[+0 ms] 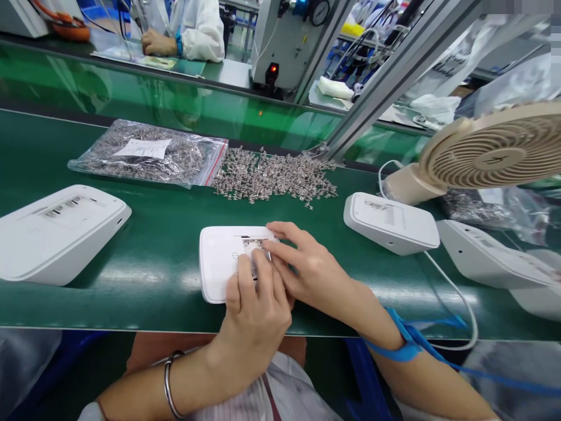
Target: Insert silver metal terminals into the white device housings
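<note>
A white plastic housing (217, 260) lies near the front edge of the green table, its open compartment facing up with small metal parts inside. My left hand (258, 304), with a metal bangle at the wrist, presses bent fingertips into the compartment. My right hand (311, 269), wearing a blue wrist strap, rests along the housing's right end, with fingertips at the compartment's upper right. Anything small between the fingertips is hidden. Behind the housing is a loose pile of small metal clips (274, 175).
A zip bag of metal clips (149, 153) lies left of the pile. More white housings stand at the left (65, 234) and right (392, 222). A beige fan (495, 152) and its white cable are at the right. Across the divider, a person's hand (158, 44) rests on a table.
</note>
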Motion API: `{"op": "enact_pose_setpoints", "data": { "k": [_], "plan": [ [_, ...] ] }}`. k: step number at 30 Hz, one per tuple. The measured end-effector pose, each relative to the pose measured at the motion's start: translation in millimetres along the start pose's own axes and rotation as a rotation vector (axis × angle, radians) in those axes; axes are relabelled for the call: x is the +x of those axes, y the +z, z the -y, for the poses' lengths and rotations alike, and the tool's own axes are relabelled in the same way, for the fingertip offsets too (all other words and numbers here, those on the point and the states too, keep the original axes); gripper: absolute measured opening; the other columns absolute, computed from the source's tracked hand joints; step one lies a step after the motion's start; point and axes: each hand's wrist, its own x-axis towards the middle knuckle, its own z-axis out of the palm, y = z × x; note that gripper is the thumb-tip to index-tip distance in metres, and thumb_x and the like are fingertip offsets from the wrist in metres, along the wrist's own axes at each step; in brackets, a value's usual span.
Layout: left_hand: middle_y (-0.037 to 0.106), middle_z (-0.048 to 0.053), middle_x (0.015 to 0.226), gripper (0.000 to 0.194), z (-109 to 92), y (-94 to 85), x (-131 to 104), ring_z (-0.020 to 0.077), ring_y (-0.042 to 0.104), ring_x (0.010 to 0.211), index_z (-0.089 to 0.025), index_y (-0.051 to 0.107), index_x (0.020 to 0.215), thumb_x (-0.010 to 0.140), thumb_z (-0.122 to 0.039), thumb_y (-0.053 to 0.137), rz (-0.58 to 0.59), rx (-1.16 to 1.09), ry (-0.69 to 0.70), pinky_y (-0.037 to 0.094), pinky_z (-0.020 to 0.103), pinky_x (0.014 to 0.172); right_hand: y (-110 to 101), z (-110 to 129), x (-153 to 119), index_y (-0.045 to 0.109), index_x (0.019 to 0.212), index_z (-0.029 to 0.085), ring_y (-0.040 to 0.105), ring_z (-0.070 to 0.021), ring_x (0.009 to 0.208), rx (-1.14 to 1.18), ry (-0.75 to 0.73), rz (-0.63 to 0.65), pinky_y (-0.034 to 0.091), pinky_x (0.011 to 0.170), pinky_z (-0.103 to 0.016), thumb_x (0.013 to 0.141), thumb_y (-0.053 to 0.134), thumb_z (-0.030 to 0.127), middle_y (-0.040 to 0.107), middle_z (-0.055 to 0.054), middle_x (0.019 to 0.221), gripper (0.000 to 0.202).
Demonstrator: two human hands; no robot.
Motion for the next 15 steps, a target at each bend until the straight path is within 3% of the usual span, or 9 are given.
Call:
{"op": "enact_pose_setpoints", "data": {
  "k": [6,8,9,11,13,15],
  "plan": [
    [0.063,0.012,0.114,0.039,-3.4,-9.2,-3.0,0.0295,0.055,0.102,-0.004,0.062,0.114,0.084,-0.028,0.052,0.063,0.025,0.061,0.035,0.038,0.085,13.5,-4.4,8.8,0.052,0.076,0.021,0.057,-0.0164,0.074,0.118,0.252,-0.22,0.049,0.066,-0.031,0.083,0.05,0.016,0.058,-0.005,0.08,0.009],
    [0.059,0.013,0.122,0.041,-1.3,-12.1,-5.7,0.0304,0.051,0.109,-0.004,0.057,0.119,0.082,-0.02,0.051,0.124,0.028,0.039,0.035,0.038,0.088,9.7,-15.0,5.6,0.056,0.085,0.021,0.058,-0.0192,0.081,0.054,0.304,-0.324,0.049,0.073,-0.035,0.083,0.054,0.023,0.059,-0.007,0.087,0.003],
    [0.057,0.014,0.124,0.043,2.5,-12.8,-5.9,0.0307,0.05,0.109,-0.003,0.055,0.122,0.081,-0.015,0.05,0.157,0.036,0.018,0.036,0.038,0.087,5.3,-23.4,1.0,0.058,0.092,0.021,0.058,-0.0225,0.09,-0.005,0.338,-0.384,0.048,0.079,-0.039,0.082,0.057,0.028,0.059,-0.009,0.095,0.012],
    [0.058,0.017,0.119,0.043,17.4,-12.3,-2.7,0.0308,0.052,0.102,-0.002,0.054,0.122,0.08,-0.01,0.048,0.216,0.075,-0.04,0.039,0.039,0.081,-7.4,-46.2,-15.1,0.059,0.105,0.021,0.049,-0.0322,0.111,-0.15,0.423,-0.487,0.039,0.093,-0.052,0.075,0.067,0.038,0.053,-0.015,0.115,0.035],
    [0.062,0.018,0.099,0.034,41.2,-9.6,4.5,0.0299,0.055,0.084,-0.001,0.058,0.112,0.082,-0.014,0.046,0.27,0.131,-0.119,0.04,0.038,0.067,-22.2,-74.2,-38.9,0.06,0.111,0.02,0.038,-0.0417,0.122,-0.27,0.549,-0.527,0.027,0.098,-0.061,0.063,0.075,0.046,0.043,-0.02,0.129,0.056],
    [0.06,0.017,0.081,0.028,68.0,-5.8,12.4,0.0299,0.054,0.072,-0.003,0.061,0.093,0.086,-0.022,0.042,0.369,0.148,-0.215,0.037,0.037,0.057,-35.0,-102.5,-65.2,0.064,0.11,0.019,0.031,-0.0464,0.125,-0.325,0.648,-0.508,0.021,0.099,-0.063,0.059,0.077,0.048,0.035,-0.024,0.135,0.06]
  ]
}}
